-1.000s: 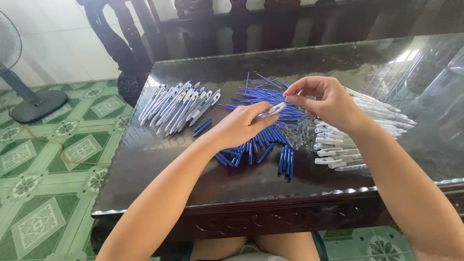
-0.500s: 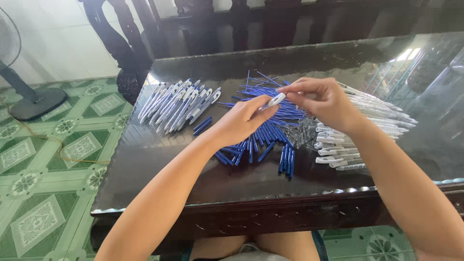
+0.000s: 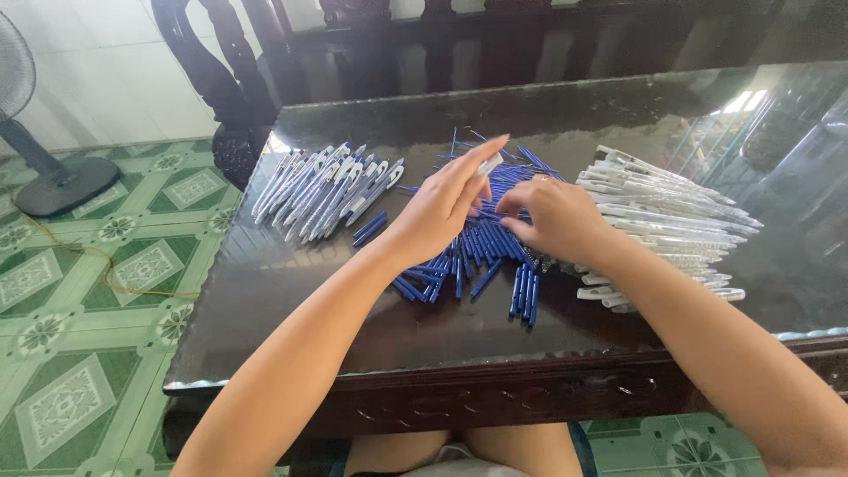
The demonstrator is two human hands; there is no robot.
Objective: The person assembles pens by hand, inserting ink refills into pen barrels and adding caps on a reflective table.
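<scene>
My left hand [image 3: 437, 212] is raised over the middle of the table, fingers extended, with a white pen barrel [image 3: 491, 162] held between thumb and fingers. My right hand [image 3: 555, 221] lies just to its right, palm down. Its fingertips are curled into a heap of blue pen parts [image 3: 473, 261], and I cannot tell whether they grip one. A row of assembled white-and-blue pens [image 3: 322, 185] lies to the left of the heap. A stack of white pen barrels [image 3: 667, 221] lies to the right, beside my right wrist.
Everything rests on a dark glass-topped wooden table [image 3: 291, 309] whose front edge is close to my body. A dark carved chair [image 3: 221, 88] stands behind the far left corner. A standing fan [image 3: 40, 141] and a cable are on the green tiled floor at left.
My right hand has left the tip of the barrel and dropped to the blue heap. My left hand has shifted slightly right with the barrel still in it.
</scene>
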